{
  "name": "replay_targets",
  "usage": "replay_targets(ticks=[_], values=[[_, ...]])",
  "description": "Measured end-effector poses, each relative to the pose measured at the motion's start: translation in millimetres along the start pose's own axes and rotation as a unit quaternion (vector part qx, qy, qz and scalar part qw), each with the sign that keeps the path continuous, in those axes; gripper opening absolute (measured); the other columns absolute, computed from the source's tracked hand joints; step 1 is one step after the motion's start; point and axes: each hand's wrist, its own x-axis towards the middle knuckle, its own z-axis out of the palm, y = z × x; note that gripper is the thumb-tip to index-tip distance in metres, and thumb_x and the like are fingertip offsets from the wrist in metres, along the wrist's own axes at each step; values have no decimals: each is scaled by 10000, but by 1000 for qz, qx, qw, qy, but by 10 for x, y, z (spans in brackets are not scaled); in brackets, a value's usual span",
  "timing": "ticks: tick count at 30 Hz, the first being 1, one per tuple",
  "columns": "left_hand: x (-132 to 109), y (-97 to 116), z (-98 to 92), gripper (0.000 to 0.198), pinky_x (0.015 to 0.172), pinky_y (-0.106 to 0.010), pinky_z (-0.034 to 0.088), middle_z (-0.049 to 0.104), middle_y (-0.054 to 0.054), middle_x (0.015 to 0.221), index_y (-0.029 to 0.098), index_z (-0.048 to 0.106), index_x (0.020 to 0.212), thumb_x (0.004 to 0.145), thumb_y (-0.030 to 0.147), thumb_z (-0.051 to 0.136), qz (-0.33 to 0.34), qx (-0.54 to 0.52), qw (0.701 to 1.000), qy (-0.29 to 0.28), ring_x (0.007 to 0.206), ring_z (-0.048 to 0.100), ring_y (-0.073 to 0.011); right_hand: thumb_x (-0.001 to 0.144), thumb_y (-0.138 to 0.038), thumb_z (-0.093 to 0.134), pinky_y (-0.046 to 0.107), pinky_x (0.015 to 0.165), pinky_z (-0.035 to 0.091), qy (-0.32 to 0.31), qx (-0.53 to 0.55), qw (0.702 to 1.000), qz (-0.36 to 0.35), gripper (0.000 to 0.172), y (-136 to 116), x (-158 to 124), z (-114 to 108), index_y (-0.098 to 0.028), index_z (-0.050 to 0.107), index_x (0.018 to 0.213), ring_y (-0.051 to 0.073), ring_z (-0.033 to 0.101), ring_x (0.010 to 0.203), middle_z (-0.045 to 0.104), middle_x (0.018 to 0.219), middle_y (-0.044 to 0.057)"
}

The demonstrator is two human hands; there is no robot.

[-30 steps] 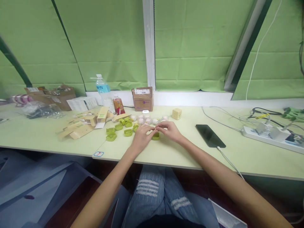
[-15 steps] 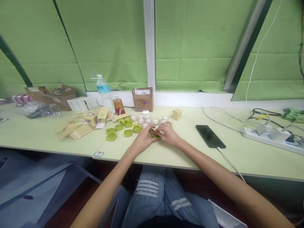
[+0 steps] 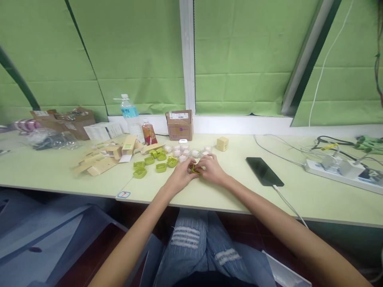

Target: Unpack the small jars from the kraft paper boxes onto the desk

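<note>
Between my hands is a small green plastic case (image 3: 195, 170), mostly hidden by the fingers. My left hand (image 3: 181, 174) grips it from the left, thumb and fingers curled round its side. From the right, my right hand (image 3: 212, 169) pinches its upper part with bent fingers. Several like green cases (image 3: 160, 167) lie on the table to the left of my hands, some of them open like shallow cups. Just behind my hands stand several small clear round containers (image 3: 196, 153) with pale pink or white contents, too small to make out.
Flattened beige cartons (image 3: 103, 162) are piled at the left, near a water bottle (image 3: 129, 113) and a red drink bottle (image 3: 149, 132). A brown box (image 3: 180, 126) and a small beige cube box (image 3: 222, 144) stand behind. On the right lie a cabled phone (image 3: 264, 172) and a power strip (image 3: 344, 177).
My hands stay in nearly the same place round the green case, with only a slight shift of the fingers. The whole view has moved a little; the other things lie as before.
</note>
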Motion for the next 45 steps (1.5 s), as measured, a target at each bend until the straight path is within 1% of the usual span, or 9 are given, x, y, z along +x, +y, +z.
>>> replay_targets(ticks=[7, 10, 14, 17, 21, 29, 36, 42, 45], values=[[-7, 14, -15, 227, 820, -349, 488, 699, -34, 989, 210, 593, 999, 811, 242, 717, 6, 19, 1000, 0, 909, 639, -223, 861, -185, 734, 353, 919, 386, -1, 69, 997, 29, 140, 70, 22, 39, -285, 828, 834, 200, 637, 901, 759, 874, 12], [4, -4, -22, 221, 826, -355, 489, 696, -34, 974, 210, 593, 996, 807, 218, 707, 1, 14, 1000, 4, 934, 646, -232, 870, -189, 706, 310, 846, 442, -24, 131, 991, 18, 140, 84, 24, -17, -249, 830, 849, 193, 655, 864, 758, 881, 20], [23, -23, -32, 242, 848, -375, 504, 713, -48, 1001, 207, 608, 1015, 795, 204, 709, -14, 8, 1000, 12, 945, 668, -244, 879, -219, 687, 313, 831, 486, -49, 212, 976, 1, 146, 72, 4, -128, -225, 827, 918, 207, 681, 865, 777, 904, 29], [26, -10, -34, 228, 866, -386, 510, 716, -50, 1010, 210, 619, 1008, 798, 198, 707, -9, 16, 1000, 9, 949, 675, -248, 884, -212, 692, 317, 814, 478, -30, 178, 983, 1, 142, 54, -10, -145, -225, 832, 908, 208, 684, 842, 786, 894, 40], [15, 17, -29, 202, 859, -384, 515, 714, -50, 1000, 214, 631, 1003, 812, 188, 689, 9, 30, 1000, 4, 949, 673, -250, 858, -172, 720, 310, 786, 469, -6, 130, 991, 33, 146, 47, -10, -85, -255, 840, 869, 208, 698, 818, 804, 893, 33], [4, -7, -27, 226, 883, -388, 507, 717, -58, 1026, 217, 638, 1054, 835, 173, 668, 24, 58, 998, -9, 981, 667, -260, 854, -194, 729, 292, 751, 457, 7, 116, 991, 60, 143, 20, -15, -4, -280, 843, 851, 197, 706, 787, 810, 876, 13], [-5, -58, 16, 292, 945, -411, 509, 723, -68, 1090, 218, 634, 1099, 822, 136, 676, 47, 68, 997, 10, 1044, 670, -267, 834, -222, 752, 314, 736, 421, 34, 25, 993, 112, 108, -92, -18, -26, -293, 833, 819, 216, 690, 775, 796, 818, 18], [0, -58, 28, 254, 934, -402, 515, 709, -71, 1080, 209, 637, 1081, 846, 116, 649, 61, 47, 996, 55, 1008, 664, -245, 812, -211, 769, 301, 753, 450, 65, 136, 987, 60, 43, -10, 9, -64, -210, 739, 782, 185, 638, 800, 744, 843, 27], [-3, -38, 20, 249, 929, -393, 519, 706, -68, 1093, 213, 629, 1088, 857, 123, 655, 76, 36, 994, 67, 999, 665, -234, 770, -292, 815, 293, 716, 448, 101, 152, 979, 86, 190, 16, 9, -67, -196, 685, 870, 176, 603, 783, 686, 840, 16]])
